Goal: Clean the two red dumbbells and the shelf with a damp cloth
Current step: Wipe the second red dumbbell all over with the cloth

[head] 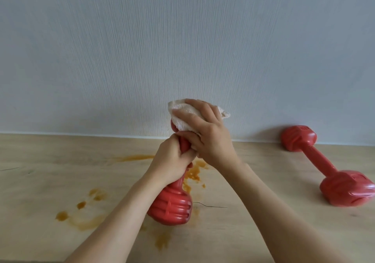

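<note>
A red dumbbell [172, 205] stands tilted on its lower head on the light wooden shelf [263, 232]. My left hand [172, 161] grips its handle. My right hand [207, 134] holds a white cloth [182, 118] wrapped over the dumbbell's upper head, which is mostly hidden. A second red dumbbell [326, 167] lies flat on the shelf at the right, one head near the wall.
Orange-brown stains [91, 208] spread across the shelf around and left of the held dumbbell, with more streaks [134, 157] near the back. A pale textured wall [182, 49] rises directly behind the shelf. A thin crack [211, 206] marks the wood.
</note>
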Demonstrator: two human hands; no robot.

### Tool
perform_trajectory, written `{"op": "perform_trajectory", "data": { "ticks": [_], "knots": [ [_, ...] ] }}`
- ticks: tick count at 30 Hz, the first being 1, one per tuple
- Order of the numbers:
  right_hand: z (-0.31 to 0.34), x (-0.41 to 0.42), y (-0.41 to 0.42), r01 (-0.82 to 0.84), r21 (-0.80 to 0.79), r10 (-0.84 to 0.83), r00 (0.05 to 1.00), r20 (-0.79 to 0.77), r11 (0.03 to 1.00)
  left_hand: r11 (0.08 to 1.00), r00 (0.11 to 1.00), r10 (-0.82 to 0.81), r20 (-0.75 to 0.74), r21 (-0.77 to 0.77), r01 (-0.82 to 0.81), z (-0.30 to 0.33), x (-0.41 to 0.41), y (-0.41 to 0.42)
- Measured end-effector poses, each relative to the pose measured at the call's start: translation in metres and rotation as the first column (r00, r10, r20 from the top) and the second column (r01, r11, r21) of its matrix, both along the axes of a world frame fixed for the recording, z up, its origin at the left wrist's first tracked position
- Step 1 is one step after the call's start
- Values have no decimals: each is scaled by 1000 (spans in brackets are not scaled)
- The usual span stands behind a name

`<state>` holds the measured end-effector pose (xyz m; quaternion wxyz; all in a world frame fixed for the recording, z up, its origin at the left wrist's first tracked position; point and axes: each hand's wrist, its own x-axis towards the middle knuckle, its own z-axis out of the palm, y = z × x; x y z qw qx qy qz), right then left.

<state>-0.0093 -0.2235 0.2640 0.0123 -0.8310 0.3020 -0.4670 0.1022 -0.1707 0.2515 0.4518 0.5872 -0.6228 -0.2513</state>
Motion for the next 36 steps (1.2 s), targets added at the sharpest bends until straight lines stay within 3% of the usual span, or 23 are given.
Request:
{"op": "perform_trajectory", "data": {
  "ticks": [6,10,13,16,18,20,24,26,30,36],
  "knots": [
    [-9,-22,-10,-177,115,178,984,5,977,999,998,-42,-50,27,43,-2,4,-2],
    [-10,-34,-12,-245,232,228,969,99,941,997,996,-3,-88,81,10,-3,7,-5],
    [-5,-32,-4,-141,239,93,975,203,961,995,992,41,-115,98,-29,-4,9,-5],
    [12,-26,2,93,84,-109,970,215,992,991,987,77,-139,118,-60,-4,10,-5],
    [19,-14,6,67,-68,-57,988,143,995,989,988,93,-124,125,-77,-4,8,-6],
    [13,-3,6,28,-160,-35,998,-43,987,989,986,94,-137,127,-77,-5,6,-5],
    [-6,-9,-4,-36,-44,22,957,-290,998,991,985,65,-159,129,-44,-4,6,-2],
    [-8,-21,-8,-62,25,66,948,-311,998,992,988,56,-147,121,-38,-2,5,0],
    [0,-17,-2,-48,51,59,969,-241,998,996,999,50,20,66,-52,-1,-3,3],
    [5,12,3,191,-177,-237,925,-298,966,995,978,99,183,8,-102,3,-12,1]
  ]
}}
